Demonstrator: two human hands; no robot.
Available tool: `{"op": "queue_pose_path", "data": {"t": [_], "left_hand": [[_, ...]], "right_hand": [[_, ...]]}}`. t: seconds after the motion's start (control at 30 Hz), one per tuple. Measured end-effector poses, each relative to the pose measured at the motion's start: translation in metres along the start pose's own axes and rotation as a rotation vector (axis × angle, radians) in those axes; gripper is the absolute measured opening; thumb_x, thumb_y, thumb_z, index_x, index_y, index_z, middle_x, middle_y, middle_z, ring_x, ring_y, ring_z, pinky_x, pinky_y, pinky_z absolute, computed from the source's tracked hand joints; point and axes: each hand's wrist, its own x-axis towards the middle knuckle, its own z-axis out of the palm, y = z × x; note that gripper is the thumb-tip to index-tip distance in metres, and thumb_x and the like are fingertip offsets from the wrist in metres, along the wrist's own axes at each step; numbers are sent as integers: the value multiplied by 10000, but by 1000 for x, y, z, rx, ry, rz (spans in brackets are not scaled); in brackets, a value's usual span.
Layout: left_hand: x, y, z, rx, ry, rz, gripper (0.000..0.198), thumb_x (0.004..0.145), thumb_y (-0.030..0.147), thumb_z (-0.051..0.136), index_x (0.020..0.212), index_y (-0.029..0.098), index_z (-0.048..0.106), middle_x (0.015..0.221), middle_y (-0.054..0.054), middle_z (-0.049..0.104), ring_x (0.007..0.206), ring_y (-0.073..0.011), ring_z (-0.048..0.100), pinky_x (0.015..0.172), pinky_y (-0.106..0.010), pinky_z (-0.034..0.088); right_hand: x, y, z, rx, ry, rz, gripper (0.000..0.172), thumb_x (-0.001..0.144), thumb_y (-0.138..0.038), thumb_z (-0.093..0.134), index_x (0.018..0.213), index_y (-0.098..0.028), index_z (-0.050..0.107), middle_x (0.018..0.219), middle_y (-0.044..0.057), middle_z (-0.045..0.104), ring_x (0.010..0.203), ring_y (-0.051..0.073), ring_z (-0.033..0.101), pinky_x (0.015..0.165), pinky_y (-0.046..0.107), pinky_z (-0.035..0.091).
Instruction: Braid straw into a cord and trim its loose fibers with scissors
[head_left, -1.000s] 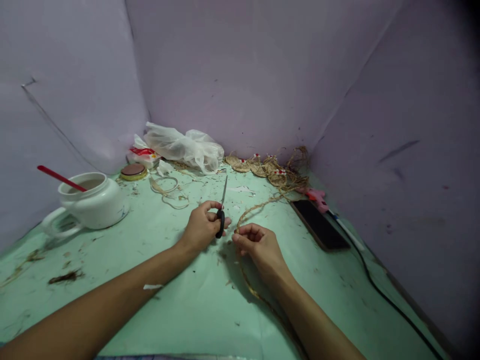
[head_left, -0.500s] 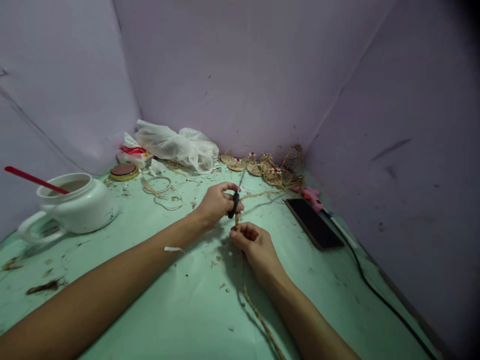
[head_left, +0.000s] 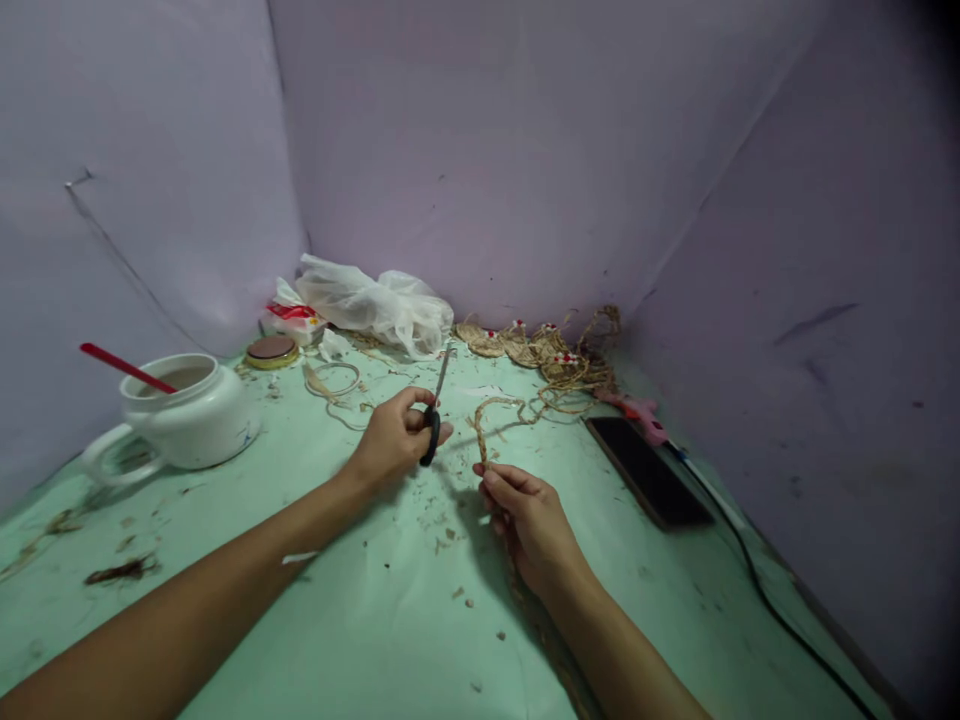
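Observation:
Black-handled scissors (head_left: 433,432) are in my left hand (head_left: 397,435), fingers closed round the handles, blades pointing away toward the back wall. My right hand (head_left: 529,515) pinches a braided straw cord (head_left: 481,440) between thumb and fingers. From that pinch the cord curves up and runs right toward a pile of woven straw pieces (head_left: 559,365) with red and white trim. Its other part passes under my right wrist toward the near edge, partly hidden by the arm. The scissors and the cord are apart.
At left stands a white mug-like pot (head_left: 191,420) with a red stick (head_left: 127,367) in it. A round tin (head_left: 271,350), a clear plastic bag (head_left: 382,305) and a loop of strip (head_left: 334,380) lie behind. A phone (head_left: 649,470) and a pink glue gun (head_left: 645,415) with cable are at right.
My left hand has drawn the scissors left, away from the cord. My right hand still pinches the cord, whose upper part now shows as a free curve. The view has shifted slightly.

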Motion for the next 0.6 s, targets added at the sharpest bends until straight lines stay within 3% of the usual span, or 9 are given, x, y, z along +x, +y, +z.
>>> {"op": "queue_pose_path", "data": {"t": [0.13, 0.27, 0.6], "left_hand": [[-28, 5, -9, 573, -114, 291, 305, 676, 255, 539, 976, 213, 506, 764, 5, 612, 657, -131, 553, 611, -249, 411], [-40, 3, -9, 936, -193, 477, 469, 658, 216, 488, 1127, 204, 485, 896, -54, 625, 824, -212, 576, 710, -323, 426], [-35, 2, -13, 1161, -220, 515, 508, 693, 218, 457, 1200, 187, 452, 935, -77, 604, 814, -224, 566, 699, -346, 440]], "right_hand": [[3, 0, -2, 14, 52, -67, 259, 486, -281, 733, 678, -119, 672, 510, -9, 558, 418, 66, 399, 382, 196, 273], [3, -2, -3, -43, 57, -183, 165, 527, -257, 697, 622, -128, 657, 441, -38, 507, 380, 60, 368, 390, 209, 261], [-1, -7, -6, -208, 61, -234, 206, 560, -248, 674, 744, -159, 703, 484, -34, 532, 412, 72, 349, 412, 223, 269]]}}
